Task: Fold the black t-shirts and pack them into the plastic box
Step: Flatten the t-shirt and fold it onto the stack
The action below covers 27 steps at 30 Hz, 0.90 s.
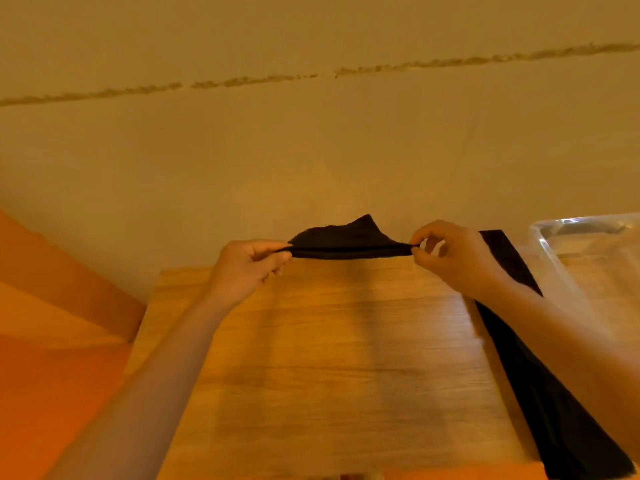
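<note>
- Black cloth, the t-shirt (pixel 348 244), is pinched at both ends of one edge: left hand (pixel 247 268) between thumb and curled fingers, right hand (pixel 453 258) between thumb and forefinger.
- Held edge runs left to right, taut, raised above the wooden table (pixel 329 358); neither hand is nearer.
- Judgement: laying it flat comes next.
- More black fabric (pixel 540 393) lies along the table's right side.
- Plastic box (pixel 554 258) sits just beyond, nearer the right hand.

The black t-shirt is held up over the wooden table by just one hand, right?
Not quite. In the head view both hands hold the black t-shirt over the wooden table: the left hand pinches one end, the right hand the other.
</note>
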Tool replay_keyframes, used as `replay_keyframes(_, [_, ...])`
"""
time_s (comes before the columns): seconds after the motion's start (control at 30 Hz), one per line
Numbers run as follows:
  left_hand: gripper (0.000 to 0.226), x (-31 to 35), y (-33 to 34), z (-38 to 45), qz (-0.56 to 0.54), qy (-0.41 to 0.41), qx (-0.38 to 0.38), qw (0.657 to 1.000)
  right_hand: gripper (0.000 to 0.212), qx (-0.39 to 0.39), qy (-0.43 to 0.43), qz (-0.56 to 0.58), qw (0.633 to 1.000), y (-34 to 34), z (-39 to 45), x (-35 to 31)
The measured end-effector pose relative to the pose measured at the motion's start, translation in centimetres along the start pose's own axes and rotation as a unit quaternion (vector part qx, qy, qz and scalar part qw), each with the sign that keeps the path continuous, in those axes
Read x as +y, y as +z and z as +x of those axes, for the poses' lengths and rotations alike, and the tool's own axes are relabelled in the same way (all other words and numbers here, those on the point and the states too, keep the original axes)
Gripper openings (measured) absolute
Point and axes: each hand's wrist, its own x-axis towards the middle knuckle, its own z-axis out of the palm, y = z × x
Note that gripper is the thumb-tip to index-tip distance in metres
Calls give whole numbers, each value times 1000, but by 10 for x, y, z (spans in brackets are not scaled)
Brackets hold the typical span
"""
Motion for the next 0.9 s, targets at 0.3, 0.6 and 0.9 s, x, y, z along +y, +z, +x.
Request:
replay_keyframes(0.3, [29,-150,81,-106,158,-53,-27,986,18,-99,-63,-85,990,110,-118,100])
replay_keyframes(0.6, [29,-194,98,-167,356,153,-1,922,15,-116,-166,-150,968,121,-169,131])
replay_keyframes(0.9, [35,-174,110,-154,395,212,11,894,31,-104,-174,-133,970,114,-152,116])
